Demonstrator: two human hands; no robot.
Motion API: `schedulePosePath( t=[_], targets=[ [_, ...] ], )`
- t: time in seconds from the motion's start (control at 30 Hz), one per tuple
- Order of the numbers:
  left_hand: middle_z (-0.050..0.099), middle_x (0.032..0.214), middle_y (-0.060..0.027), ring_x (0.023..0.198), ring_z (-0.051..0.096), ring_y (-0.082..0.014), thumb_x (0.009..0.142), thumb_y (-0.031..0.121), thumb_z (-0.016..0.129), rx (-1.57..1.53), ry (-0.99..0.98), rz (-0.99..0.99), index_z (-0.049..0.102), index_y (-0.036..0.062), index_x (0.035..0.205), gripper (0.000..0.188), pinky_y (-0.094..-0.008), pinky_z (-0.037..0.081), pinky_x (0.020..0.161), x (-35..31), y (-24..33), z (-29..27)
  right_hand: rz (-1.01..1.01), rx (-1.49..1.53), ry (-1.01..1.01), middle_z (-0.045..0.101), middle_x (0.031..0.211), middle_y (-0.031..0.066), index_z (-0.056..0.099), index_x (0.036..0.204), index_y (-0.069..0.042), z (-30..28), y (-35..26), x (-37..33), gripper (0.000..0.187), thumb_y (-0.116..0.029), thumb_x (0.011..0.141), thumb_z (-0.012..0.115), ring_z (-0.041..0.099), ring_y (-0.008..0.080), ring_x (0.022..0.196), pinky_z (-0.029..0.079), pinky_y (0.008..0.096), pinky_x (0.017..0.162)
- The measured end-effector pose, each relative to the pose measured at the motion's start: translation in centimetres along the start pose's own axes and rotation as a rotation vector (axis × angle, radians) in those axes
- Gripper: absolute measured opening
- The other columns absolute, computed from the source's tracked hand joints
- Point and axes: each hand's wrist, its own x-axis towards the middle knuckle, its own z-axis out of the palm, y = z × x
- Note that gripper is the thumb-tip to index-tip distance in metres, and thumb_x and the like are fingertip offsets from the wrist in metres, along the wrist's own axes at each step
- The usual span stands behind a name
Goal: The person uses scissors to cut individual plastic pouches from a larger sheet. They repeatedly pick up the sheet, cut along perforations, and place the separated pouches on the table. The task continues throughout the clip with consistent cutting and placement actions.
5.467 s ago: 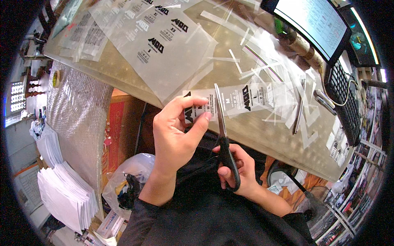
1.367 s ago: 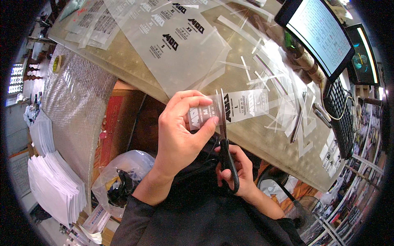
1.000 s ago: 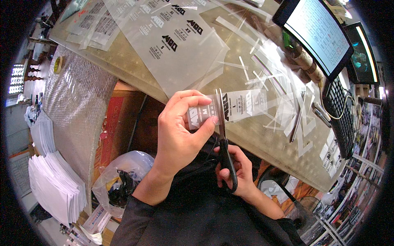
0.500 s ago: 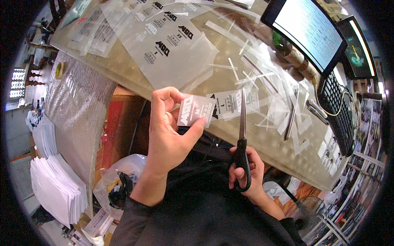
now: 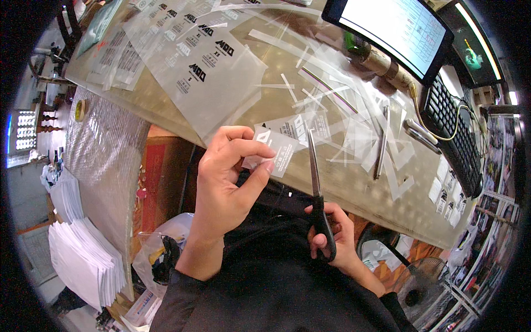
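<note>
Between the thumb and index finger of my left hand (image 5: 224,182) is a small translucent printed film piece (image 5: 283,152), held over the table's near edge. My right hand (image 5: 336,232) grips black-handled scissors (image 5: 317,191) by the loops, blades pointing away from me and looking closed. The scissors stand apart from the held piece, to its right. Just beyond the piece, more printed film pieces (image 5: 318,126) lie on the table. Farther left rests a large translucent printed sheet (image 5: 221,94) with rows of dark and white markings.
Offcut strips (image 5: 359,133) litter the table's middle, beside a metal ruler-like bar (image 5: 381,146). A monitor (image 5: 387,33), cardboard tube (image 5: 381,66) and black keyboard (image 5: 453,133) occupy the right. Lower left stands a stack of white paper (image 5: 86,260); a fan (image 5: 420,288) is lower right.
My left index finger has come down across the film piece, and the piece has turned and tilted. The scissors have shifted slightly; the whole view has moved a little.
</note>
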Motion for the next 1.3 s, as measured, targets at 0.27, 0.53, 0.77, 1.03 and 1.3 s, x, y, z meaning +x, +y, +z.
schedulePosePath(
  t=[0.27, 0.53, 0.77, 1.03, 1.3],
  targets=[
    [0.054, 0.088, -0.0042, 0.08, 0.051, -0.0074, 0.075, -0.009, 0.061, -0.081, -0.039, -0.048, 0.055, -0.0018, 0.09, 0.018, -0.0193, 0.041, 0.069, 0.2, 1.4, 0.5, -0.063, 0.002, -0.074, 0.054, 0.064, 0.0024, 0.044, 0.116, 0.0, -0.6, 0.1, -0.3, 0.066, -0.046, 0.076, 0.069, 0.053, 0.0093, 0.053, 0.041, 0.0222, 0.047],
    [0.053, 0.091, -0.0076, 0.086, 0.053, -0.0124, 0.072, -0.009, 0.062, -0.273, -0.017, -0.251, 0.052, -0.001, 0.094, 0.025, -0.0259, 0.044, 0.078, 0.0, 3.0, 2.0, -0.089, -0.072, -0.176, 0.056, 0.066, 0.0038, 0.042, 0.115, -0.001, 0.0, -0.8, -0.2, 0.073, -0.059, 0.076, 0.061, 0.054, 0.0104, 0.058, 0.042, 0.0237, 0.053],
    [0.054, 0.097, -0.0127, 0.091, 0.056, -0.02, 0.074, -0.002, 0.062, 0.069, 0.078, 0.343, 0.058, 0.0061, 0.086, 0.015, -0.0321, 0.044, 0.084, 0.6, 0.3, 1.7, -0.105, -0.091, -0.124, 0.056, 0.066, 0.0038, 0.042, 0.114, 0.0, 0.5, -1.0, 0.0, 0.076, -0.061, 0.074, 0.061, 0.055, 0.0104, 0.06, 0.042, 0.0234, 0.054],
    [0.054, 0.1, -0.0162, 0.089, 0.058, -0.0222, 0.07, -0.008, 0.053, -0.146, -0.098, 0.115, 0.062, -0.0005, 0.088, 0.021, -0.0294, 0.046, 0.079, -0.4, 1.0, 1.3, -0.109, -0.067, -0.125, 0.055, 0.066, 0.004, 0.041, 0.117, 0.002, 0.9, -1.6, 0.1, 0.078, -0.058, 0.073, 0.065, 0.054, 0.0109, 0.06, 0.041, 0.0232, 0.054],
    [0.058, 0.089, -0.0109, 0.078, 0.06, -0.014, 0.072, -0.006, 0.062, -0.06, 0.073, 0.081, 0.06, -0.0018, 0.091, 0.019, -0.0233, 0.048, 0.068, -0.6, 1.3, 2.3, -0.172, -0.115, -0.109, 0.055, 0.067, 0.0046, 0.04, 0.118, 0.002, 1.8, -2.2, 0.7, 0.074, -0.05, 0.074, 0.069, 0.054, 0.0115, 0.06, 0.042, 0.0234, 0.054]
  ],
)
